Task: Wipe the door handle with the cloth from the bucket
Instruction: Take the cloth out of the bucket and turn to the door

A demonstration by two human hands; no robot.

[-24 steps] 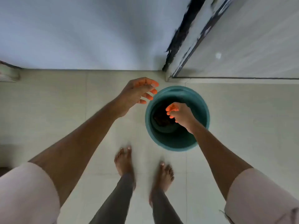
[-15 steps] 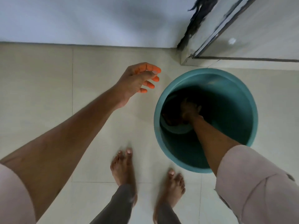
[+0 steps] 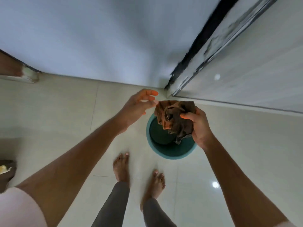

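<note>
The right hand (image 3: 199, 126) grips the bunched brown cloth (image 3: 176, 118) above the teal bucket (image 3: 170, 153) while the left hand (image 3: 139, 107), open, pinches only one corner, so loose folds risk slipping back in or dripping onto the tiled floor (image 3: 65, 112).

Light: dim, even, cool indoor cast; source not visible.
Glare: two small round bright spots, one on the floor (image 3: 215, 184) near the right forearm, one on the door (image 3: 217, 77).
Shadows: soft; a broad grey patch on the wall (image 3: 98, 38); faint shade on the tiles by the feet.
Blur: strong motion smear along the door edge (image 3: 205, 46) and upper right; cloth (image 3: 176, 117) and left hand (image 3: 139, 107) fairly sharp.
Distortion: wide-angle; wall base and door lines bend, arms stretch toward the lower corners.
Colour: fingertips glow orange.
</note>
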